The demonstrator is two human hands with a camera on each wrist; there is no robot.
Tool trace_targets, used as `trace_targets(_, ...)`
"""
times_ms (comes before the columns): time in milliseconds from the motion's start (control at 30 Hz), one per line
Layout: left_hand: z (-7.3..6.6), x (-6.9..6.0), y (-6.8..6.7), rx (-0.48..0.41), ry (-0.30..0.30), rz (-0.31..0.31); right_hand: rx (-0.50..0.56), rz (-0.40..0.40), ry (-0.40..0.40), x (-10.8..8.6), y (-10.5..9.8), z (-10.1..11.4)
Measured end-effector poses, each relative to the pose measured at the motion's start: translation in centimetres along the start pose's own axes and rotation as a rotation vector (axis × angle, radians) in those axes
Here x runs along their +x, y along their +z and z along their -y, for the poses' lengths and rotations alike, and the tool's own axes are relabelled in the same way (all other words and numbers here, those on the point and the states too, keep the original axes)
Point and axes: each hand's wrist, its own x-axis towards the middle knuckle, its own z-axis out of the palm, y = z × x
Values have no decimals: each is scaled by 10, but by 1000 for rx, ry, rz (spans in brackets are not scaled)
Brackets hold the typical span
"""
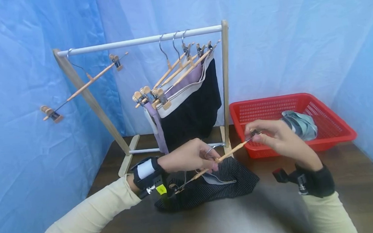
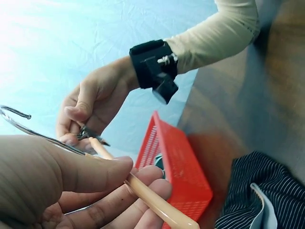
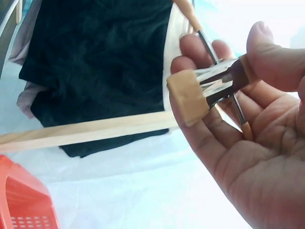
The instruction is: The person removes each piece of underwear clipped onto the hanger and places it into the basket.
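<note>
My left hand (image 1: 189,155) grips a wood-coloured clip hanger (image 1: 232,151) near its middle, beside the metal hook (image 2: 35,132). At the hanger's right end, my right hand (image 1: 275,136) pinches the clip (image 3: 188,96) between thumb and fingers. In the right wrist view this clip has tan pads and metal springs, with no cloth between them. The hanger slants above a black striped garment (image 1: 234,186) with a grey inner edge, which lies on the table below the left hand. Part of that garment is hidden by the left wrist and hanger.
Behind the hands stands a rack with a white bar (image 1: 115,45). An unladen clip hanger (image 1: 87,85) hangs at its left; black shorts (image 1: 193,117) and purple and white clothes hang at its right. A red basket (image 1: 337,139) at right holds a folded grey-green cloth (image 1: 302,124).
</note>
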Motion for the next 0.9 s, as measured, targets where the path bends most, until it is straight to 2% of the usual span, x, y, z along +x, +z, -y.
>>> trace_targets(133, -1, 3, 3, -83, -37, 19, 42, 26, 9, 1, -1, -10)
trace_targets(267, -2, 6, 7, -179, -64, 33, 22, 42, 58, 0, -3, -13)
trace_targets(333, -1, 9, 8, -243, -74, 43, -2, 25, 91, 0, -4, -11)
trace_targets(467, 0, 15, 8, -366, -105, 43, -58, -61, 128, 0, -4, -4)
trace_targets(633, -2, 22, 3, -434, -123, 9, -140, -188, 74, -1, -7, 8)
trace_targets(767, -1, 28, -2, -472, -73, -6, -176, -239, 20, -4, -8, 21)
trace_targets(900, 0, 33, -6, -504, -23, -28, -187, -238, -68, -8, -5, 35)
